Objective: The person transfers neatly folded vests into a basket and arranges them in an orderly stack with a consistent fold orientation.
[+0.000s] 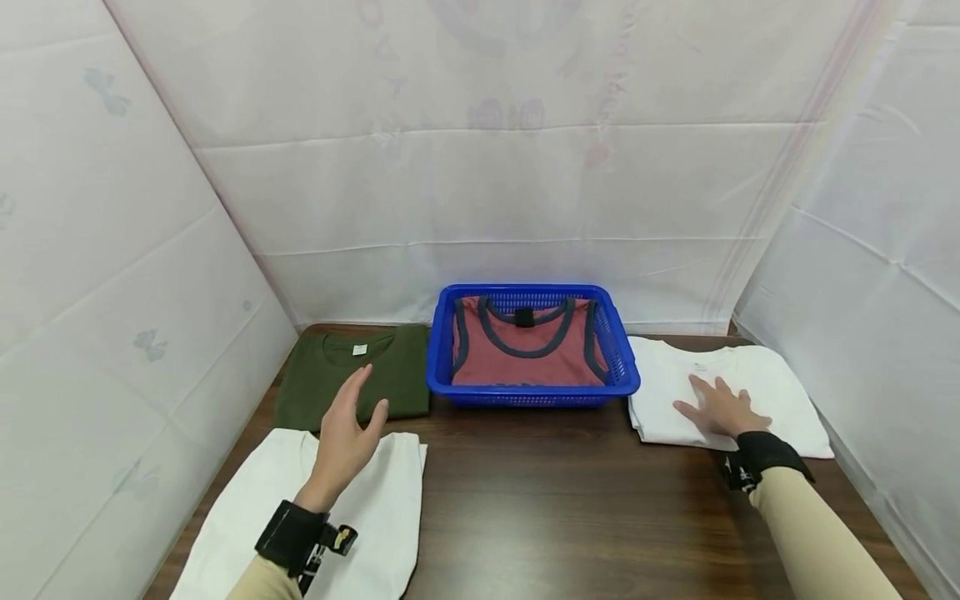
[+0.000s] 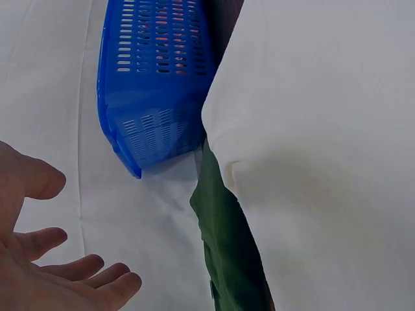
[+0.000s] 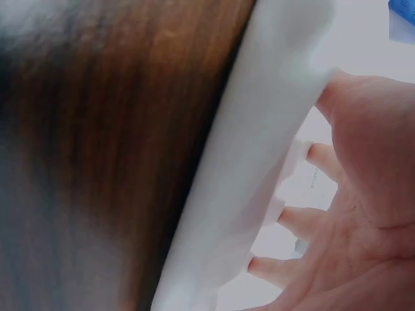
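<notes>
My left hand [image 1: 347, 440] hovers over a folded white shirt [image 1: 378, 533] at the front left, fingers spread and holding nothing. Just beyond it lies a folded dark green T-shirt [image 1: 401, 375] with a white neck label. On the right, my right hand [image 1: 723, 408] rests with spread fingers on another folded white T-shirt [image 1: 780, 400]. In the right wrist view its fingertips [image 3: 318, 155] touch the white cloth. Between the two sides stands a blue plastic basket [image 1: 525, 400] holding a folded red tank top [image 1: 480, 350] with dark grey trim.
Everything lies on a dark brown wood-grain table [image 1: 540, 500]. A white sheet [image 1: 487, 200] hangs behind it, with further sheets along the left [image 1: 112, 317] and right [image 1: 885, 208]. The basket's back rim is close to the rear sheet.
</notes>
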Demonstrator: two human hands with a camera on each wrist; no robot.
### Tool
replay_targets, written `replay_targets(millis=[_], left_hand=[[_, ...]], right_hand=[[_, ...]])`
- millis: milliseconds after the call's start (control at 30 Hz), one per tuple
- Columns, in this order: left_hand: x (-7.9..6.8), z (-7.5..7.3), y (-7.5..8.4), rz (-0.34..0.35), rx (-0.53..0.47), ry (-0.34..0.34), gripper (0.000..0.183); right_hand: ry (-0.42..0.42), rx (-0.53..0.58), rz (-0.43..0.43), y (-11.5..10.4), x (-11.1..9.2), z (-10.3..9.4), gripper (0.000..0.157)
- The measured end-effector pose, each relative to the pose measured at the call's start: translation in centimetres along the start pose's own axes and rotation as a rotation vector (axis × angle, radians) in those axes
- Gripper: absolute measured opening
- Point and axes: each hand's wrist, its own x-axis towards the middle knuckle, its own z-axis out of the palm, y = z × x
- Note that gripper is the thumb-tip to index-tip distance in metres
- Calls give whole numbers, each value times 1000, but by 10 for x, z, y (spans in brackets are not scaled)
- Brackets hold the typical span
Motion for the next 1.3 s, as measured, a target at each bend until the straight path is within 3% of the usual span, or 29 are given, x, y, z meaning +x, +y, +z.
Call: replay_targets(millis=[533, 1033, 1300], left_hand=[[-8, 2, 5, 16, -8, -1, 59], [-10, 0, 8, 14, -7, -12, 61], [-12, -1, 6, 22, 0, -2, 60]], right_hand=[[52, -47, -65, 10, -32, 18, 98], [115, -51, -113, 4, -65, 35, 97], [191, -56, -168, 7, -84, 45, 92]])
